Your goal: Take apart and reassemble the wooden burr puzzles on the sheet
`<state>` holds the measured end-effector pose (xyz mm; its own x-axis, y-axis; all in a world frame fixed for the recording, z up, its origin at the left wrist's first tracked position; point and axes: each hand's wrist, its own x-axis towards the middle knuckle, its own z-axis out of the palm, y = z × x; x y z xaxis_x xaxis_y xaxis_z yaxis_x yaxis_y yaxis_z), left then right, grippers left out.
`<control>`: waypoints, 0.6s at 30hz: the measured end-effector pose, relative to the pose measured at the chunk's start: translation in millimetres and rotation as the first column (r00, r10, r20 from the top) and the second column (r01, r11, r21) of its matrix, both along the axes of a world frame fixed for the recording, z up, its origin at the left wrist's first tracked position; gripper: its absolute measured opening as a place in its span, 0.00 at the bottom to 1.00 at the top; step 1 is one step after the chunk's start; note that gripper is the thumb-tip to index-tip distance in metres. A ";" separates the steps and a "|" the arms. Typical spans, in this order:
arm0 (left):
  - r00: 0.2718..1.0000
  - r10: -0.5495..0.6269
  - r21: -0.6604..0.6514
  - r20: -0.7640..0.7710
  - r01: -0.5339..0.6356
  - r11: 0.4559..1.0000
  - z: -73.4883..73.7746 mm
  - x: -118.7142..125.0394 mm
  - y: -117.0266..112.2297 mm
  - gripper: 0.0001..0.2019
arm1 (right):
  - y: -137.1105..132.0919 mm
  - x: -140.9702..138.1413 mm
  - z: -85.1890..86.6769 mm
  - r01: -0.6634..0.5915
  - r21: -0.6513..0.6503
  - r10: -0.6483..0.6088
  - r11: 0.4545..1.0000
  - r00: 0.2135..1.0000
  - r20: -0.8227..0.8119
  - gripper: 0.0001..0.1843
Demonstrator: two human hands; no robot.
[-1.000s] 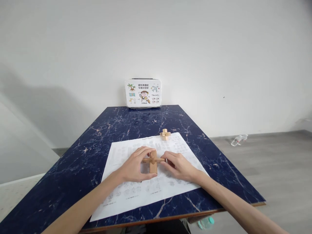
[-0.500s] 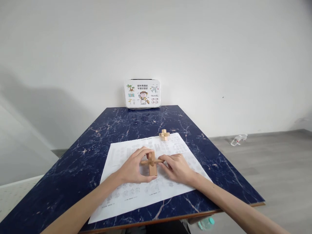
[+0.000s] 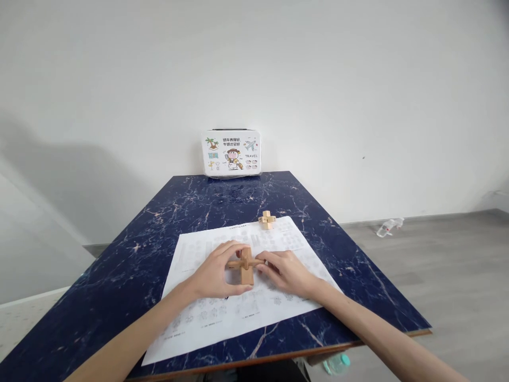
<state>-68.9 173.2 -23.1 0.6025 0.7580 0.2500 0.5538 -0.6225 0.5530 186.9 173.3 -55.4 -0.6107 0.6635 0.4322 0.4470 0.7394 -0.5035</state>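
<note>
Over the printed paper sheet [image 3: 159, 339], a brown wooden interlocking puzzle [image 3: 247, 275] is held between both hands. My left hand [image 3: 214, 271] is closed around its upright block, fingers at the far end and thumb at the near end. A slimmer piece crosses the block from left to right. My right hand [image 3: 288, 271] pinches the right tip of that crosspiece between thumb and forefinger. At the sheet's far edge sits a second, paler wooden puzzle [image 3: 266, 220], shaped like a cross, with neither hand touching it.
The dark blue marbled table [image 3: 222, 204] carries the sheet. A white cartoon-printed case [image 3: 231, 154] stands at the far end against the wall. On the floor lie a clear plastic bottle [image 3: 389, 227] to the right and a teal-capped bottle [image 3: 336, 364] below the near edge.
The brown puzzle has turned slightly, so its block looks straighter and its face more visible. Both hands keep their grip, and the whole view has shifted a little.
</note>
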 end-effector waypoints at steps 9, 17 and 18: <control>0.999 -0.005 -0.058 -0.039 0.002 0.998 5.0 3.8 -1.7 0.33 | 0.4 1.5 1.5 -0.022 0.043 0.022 0.999 1.000 0.013 0.09; 0.999 -0.044 0.005 -0.030 0.044 0.999 -0.8 1.9 -1.8 0.40 | 3.5 2.5 -4.9 -0.018 0.086 0.016 0.996 1.000 0.020 0.06; 0.998 -0.056 0.033 -0.023 0.057 0.998 -2.1 1.9 -2.0 0.41 | 4.3 2.6 -6.4 -0.020 0.090 0.018 0.996 1.000 0.020 0.06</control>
<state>-67.0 171.2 -25.2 0.6499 0.7138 0.2610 0.5292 -0.6715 0.5188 189.5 177.6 -61.8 -0.6317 0.6104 0.4779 0.4412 0.7900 -0.4257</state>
